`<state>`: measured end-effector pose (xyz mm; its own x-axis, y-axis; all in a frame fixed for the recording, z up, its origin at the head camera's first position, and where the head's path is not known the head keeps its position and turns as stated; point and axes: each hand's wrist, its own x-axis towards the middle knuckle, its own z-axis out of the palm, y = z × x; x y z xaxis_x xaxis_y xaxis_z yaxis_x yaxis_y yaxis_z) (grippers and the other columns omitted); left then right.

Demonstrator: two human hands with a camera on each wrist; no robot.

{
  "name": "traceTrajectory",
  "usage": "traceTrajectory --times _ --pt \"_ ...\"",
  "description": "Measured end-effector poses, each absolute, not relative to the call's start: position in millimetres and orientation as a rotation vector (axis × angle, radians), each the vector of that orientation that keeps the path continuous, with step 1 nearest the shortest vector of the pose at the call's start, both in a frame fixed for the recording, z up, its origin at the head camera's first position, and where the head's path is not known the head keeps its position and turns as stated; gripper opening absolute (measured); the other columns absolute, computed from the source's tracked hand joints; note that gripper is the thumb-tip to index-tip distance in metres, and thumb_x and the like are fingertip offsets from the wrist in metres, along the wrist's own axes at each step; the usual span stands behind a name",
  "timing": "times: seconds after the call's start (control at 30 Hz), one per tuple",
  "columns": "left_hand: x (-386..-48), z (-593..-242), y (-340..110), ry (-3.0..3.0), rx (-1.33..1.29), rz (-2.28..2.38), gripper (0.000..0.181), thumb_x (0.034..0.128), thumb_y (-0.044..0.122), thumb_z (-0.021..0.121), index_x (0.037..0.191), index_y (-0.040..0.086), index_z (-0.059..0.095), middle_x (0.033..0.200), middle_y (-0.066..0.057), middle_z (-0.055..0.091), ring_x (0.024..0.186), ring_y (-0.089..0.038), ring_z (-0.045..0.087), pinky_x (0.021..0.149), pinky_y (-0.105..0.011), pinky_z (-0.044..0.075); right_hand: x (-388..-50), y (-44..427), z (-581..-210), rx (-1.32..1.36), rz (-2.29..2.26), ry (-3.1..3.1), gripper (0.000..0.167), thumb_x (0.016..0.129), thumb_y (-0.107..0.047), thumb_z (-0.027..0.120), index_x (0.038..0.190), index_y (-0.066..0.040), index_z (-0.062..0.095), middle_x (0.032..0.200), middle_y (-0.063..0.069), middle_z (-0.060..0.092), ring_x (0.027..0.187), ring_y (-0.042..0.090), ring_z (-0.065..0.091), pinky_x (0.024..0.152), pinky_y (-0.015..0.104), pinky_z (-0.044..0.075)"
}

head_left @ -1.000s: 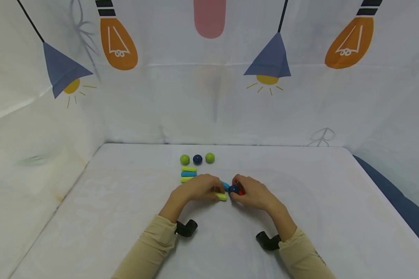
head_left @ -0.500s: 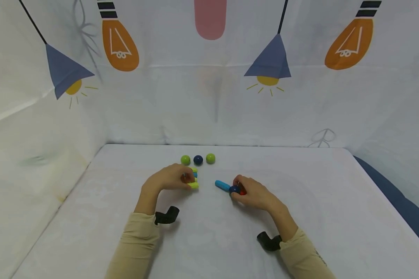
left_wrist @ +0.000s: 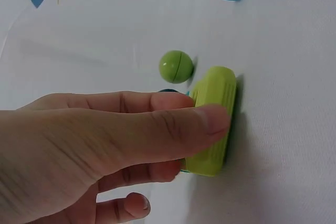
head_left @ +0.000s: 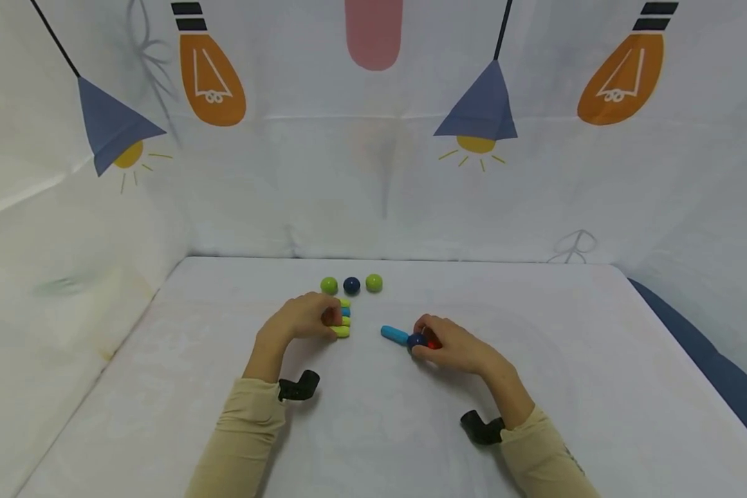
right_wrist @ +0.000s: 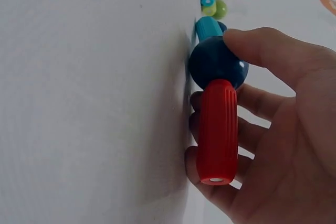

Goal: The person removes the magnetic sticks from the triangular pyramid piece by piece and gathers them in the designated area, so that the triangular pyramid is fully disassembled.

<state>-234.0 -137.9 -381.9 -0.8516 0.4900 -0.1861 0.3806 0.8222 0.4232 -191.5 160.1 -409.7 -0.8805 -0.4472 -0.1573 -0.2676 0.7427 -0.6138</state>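
With thumb and fingers, my left hand (head_left: 300, 319) pinches a lime-green ribbed rod (left_wrist: 220, 86) at the near end of a row of rods. Behind it in the row are a blue rod (head_left: 346, 312) and more lime rods, partly hidden by the fingers. My right hand (head_left: 456, 343) holds a dark blue ball (right_wrist: 214, 60) between thumb and fingers. Joined end to end with that ball are a red ribbed rod (right_wrist: 218, 135), which lies along the fingers, and a light blue rod (head_left: 394, 335) pointing left.
Past the row of rods, a green ball (head_left: 328, 285), another dark blue ball (head_left: 351, 286) and a second green ball (head_left: 374, 282) stand in a line. The white table (head_left: 373, 429) meets a white cloth wall (head_left: 324, 187) printed with lamps and bulbs.
My left hand has carried the lime rod leftward, from beside the joined pieces to the near end of the row. The right hand has kept its hold and hardly moved.
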Motion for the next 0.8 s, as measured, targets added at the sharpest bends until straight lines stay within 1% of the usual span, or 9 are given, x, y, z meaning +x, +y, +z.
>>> traceTrajectory --times 0.13,0.23,0.3,0.37,0.47,0.53,0.63,0.8 --pt "-231.5 -380.9 -134.7 2.728 0.728 0.579 0.020 0.0742 0.017 0.080 0.083 0.016 0.062 0.078 0.001 0.056 0.073 -0.012 0.048 0.065 -0.028 0.038 -191.9 161.6 -408.5 -0.602 -0.876 2.618 0.034 0.089 -0.033 0.064 0.115 -0.013 0.054 0.090 -0.001 0.054 0.084 0.015 0.048 0.070 0.028 0.042" --pt "-227.9 -381.2 -121.0 2.729 0.828 0.624 0.019 0.0768 0.019 0.078 0.087 0.015 0.063 0.079 0.000 0.056 0.073 -0.012 0.049 0.064 -0.027 0.040 -191.8 162.1 -407.7 -0.646 -0.886 2.578 0.033 0.090 -0.035 0.063 0.115 -0.014 0.054 0.088 -0.001 0.055 0.081 0.014 0.049 0.068 0.027 0.042" --pt "-225.1 -384.0 -106.3 2.708 0.935 0.644 0.019 0.0795 0.022 0.076 0.093 0.016 0.064 0.085 0.001 0.058 0.078 -0.013 0.052 0.068 -0.027 0.043 -191.8 162.4 -407.6 -0.675 -0.900 2.548 0.033 0.091 -0.035 0.062 0.115 -0.015 0.053 0.088 -0.002 0.056 0.080 0.013 0.050 0.068 0.027 0.043" --pt "-222.5 -388.5 -90.2 2.669 1.042 0.632 0.023 0.0816 0.026 0.074 0.100 0.017 0.065 0.094 0.001 0.059 0.086 -0.013 0.054 0.074 -0.027 0.046 -192.1 162.8 -408.0 -0.702 -0.910 2.528 0.032 0.091 -0.036 0.061 0.114 -0.015 0.053 0.087 -0.002 0.057 0.078 0.013 0.051 0.067 0.026 0.043" --pt "-219.7 -396.6 -71.5 2.670 1.139 0.549 0.025 0.0831 0.026 0.072 0.106 0.020 0.064 0.102 0.003 0.060 0.094 -0.012 0.054 0.082 -0.025 0.047 -192.3 163.0 -408.6 -0.720 -0.931 2.513 0.030 0.092 -0.035 0.061 0.113 -0.015 0.054 0.086 -0.002 0.057 0.077 0.013 0.051 0.065 0.026 0.044" --pt "-218.8 -401.0 -64.6 2.706 1.139 0.488 0.025 0.0830 0.025 0.073 0.106 0.022 0.064 0.103 0.005 0.059 0.095 -0.010 0.053 0.083 -0.025 0.048 -192.5 163.3 -409.2 -0.728 -0.937 2.510 0.029 0.092 -0.034 0.060 0.113 -0.015 0.054 0.085 -0.002 0.057 0.076 0.013 0.051 0.064 0.026 0.044" --pt "-218.2 -405.3 -61.2 2.744 1.132 0.455 0.022 0.0833 0.022 0.073 0.104 0.022 0.063 0.101 0.006 0.060 0.093 -0.009 0.053 0.082 -0.024 0.048 -192.8 164.0 -410.3 -0.739 -0.939 2.503 0.029 0.092 -0.034 0.060 0.113 -0.015 0.054 0.085 -0.002 0.056 0.076 0.013 0.050 0.064 0.025 0.044" --pt "-218.0 -407.6 -62.4 2.689 1.194 0.483 0.019 0.0861 0.020 0.070 0.103 0.019 0.062 0.100 0.006 0.063 0.092 -0.009 0.056 0.084 -0.024 0.048 -192.9 166.4 -411.1 -0.764 -0.931 2.486 0.030 0.093 -0.035 0.059 0.115 -0.016 0.054 0.089 -0.002 0.057 0.081 0.013 0.051 0.070 0.027 0.044"
